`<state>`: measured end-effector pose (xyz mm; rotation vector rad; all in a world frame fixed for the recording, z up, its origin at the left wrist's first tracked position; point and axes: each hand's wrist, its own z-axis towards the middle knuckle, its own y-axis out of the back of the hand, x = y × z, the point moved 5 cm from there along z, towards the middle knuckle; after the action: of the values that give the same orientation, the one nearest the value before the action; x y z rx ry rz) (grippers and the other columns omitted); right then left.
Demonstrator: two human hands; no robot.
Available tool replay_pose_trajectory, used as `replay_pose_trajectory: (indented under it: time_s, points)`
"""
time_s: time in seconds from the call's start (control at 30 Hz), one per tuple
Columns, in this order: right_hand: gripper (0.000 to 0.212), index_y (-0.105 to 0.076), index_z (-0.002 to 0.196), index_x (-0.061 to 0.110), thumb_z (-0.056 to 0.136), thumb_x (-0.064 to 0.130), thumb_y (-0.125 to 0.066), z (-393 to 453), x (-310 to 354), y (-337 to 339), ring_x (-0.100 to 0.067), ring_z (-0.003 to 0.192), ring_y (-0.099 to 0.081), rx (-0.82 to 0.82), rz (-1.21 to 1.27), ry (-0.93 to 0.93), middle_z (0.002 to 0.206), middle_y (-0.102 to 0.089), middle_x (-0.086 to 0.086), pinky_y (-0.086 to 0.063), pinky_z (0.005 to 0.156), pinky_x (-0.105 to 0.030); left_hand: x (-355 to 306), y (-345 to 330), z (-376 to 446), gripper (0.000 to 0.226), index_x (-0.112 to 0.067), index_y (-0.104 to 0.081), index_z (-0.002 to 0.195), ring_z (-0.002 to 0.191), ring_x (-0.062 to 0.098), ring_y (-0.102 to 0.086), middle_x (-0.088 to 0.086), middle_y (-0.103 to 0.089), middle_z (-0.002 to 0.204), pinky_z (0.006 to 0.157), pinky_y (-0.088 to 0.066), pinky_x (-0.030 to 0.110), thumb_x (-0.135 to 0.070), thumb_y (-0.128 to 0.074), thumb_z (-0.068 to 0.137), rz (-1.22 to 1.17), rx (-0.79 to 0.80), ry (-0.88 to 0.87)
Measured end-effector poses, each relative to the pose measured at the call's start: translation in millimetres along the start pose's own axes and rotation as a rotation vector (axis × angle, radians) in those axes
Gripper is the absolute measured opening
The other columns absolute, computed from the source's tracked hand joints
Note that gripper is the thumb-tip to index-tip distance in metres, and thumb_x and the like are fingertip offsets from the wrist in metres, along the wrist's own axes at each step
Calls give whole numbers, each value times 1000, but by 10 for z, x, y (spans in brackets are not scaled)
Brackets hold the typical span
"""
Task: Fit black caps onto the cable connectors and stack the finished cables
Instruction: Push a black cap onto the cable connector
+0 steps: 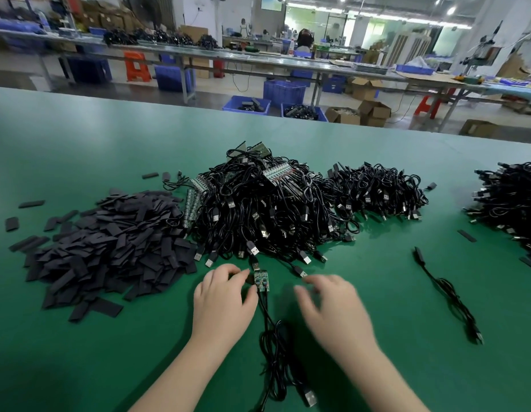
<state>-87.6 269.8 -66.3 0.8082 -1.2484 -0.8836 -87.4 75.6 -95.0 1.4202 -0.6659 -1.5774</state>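
Toward the bench's left edge lies your heap of black caps point(109, 248), light and limp. Your left hand point(225, 295) pinches a small green connector board point(261, 280) near the front edge; hold its edges. Your right hand point(329, 304), blurred, seems loosely spread, holding nothing.

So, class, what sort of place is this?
Most likely an electronics assembly workshop: a big pile of USB cables and a heap of black caps on a green worktable, with long benches and blue crates behind.
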Motion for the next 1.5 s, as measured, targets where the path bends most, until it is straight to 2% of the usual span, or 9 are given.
replay_pose_trajectory:
  time_s: [0.17,0.3,0.37,0.47,0.6,0.83,1.07,1.3,1.5]
  points:
    - [38,-63,126,30,99,50,-46,72,388,-393,-20,111,-50,75,19,47,115,-56,3,-46,85,-32,21,-15,-1,37,-40,-59,127,125,10,-38,-17,-50,129,103,-29,33,-48,-53,92,0,30,-16]
    - [13,-69,99,39,91,46,-61,127,347,-396,-6,97,-58,14,278,-79,94,-65,19,-50,78,-29,33,21,22,31,-42,-63,120,121,8,-43,-22,-54,123,100,-32,32,-45,-60,89,-63,6,-39]
    - [7,-65,82,41,87,39,-70,89,280,-378,1,81,-62,-24,487,-130,79,-67,21,-51,71,-23,8,62,23,25,-43,-66,110,113,3,-49,-29,-58,112,97,-38,27,-39,-67,85,-218,-12,-86]
    - [16,-69,83,34,83,22,-78,44,183,-358,-1,76,-66,-13,779,-112,80,-71,18,-51,70,-16,-16,101,0,26,-48,-67,97,101,-8,-58,-31,-65,99,85,-41,6,-29,-75,81,-533,22,-82]
    - [22,-75,93,29,84,9,-77,20,172,-292,-6,77,-70,-1,970,-50,81,-75,7,-50,72,-13,-29,86,-5,26,-37,-71,88,82,1,-67,-17,-72,88,73,-48,9,-15,-80,78,-760,73,-33]
    - [17,-75,76,26,79,11,-82,18,179,-289,-3,68,-67,-49,1006,-45,74,-74,8,-49,65,-12,-58,78,-22,40,-44,-73,91,81,7,-70,-8,-74,89,73,-52,13,-6,-78,79,-904,91,0]
    - [19,-73,84,28,84,9,-77,-1,202,-304,-9,70,-68,-88,991,-1,77,-73,6,-52,67,-17,-63,52,4,27,-31,-75,84,81,5,-72,-9,-76,86,72,-51,11,-5,-78,79,-929,103,28]
    - [15,-74,82,22,84,7,-77,4,197,-288,-9,77,-69,-86,985,-8,80,-74,7,-52,72,-18,-107,61,-5,37,-47,-73,83,82,3,-70,-14,-75,87,72,-50,11,-12,-81,77,-888,106,7]
    - [16,-77,81,24,82,8,-79,-12,215,-283,-8,78,-71,-108,988,-32,80,-76,8,-52,72,-17,-103,50,-13,30,-39,-75,79,81,0,-69,-14,-75,84,72,-50,10,-9,-78,80,-852,94,14]
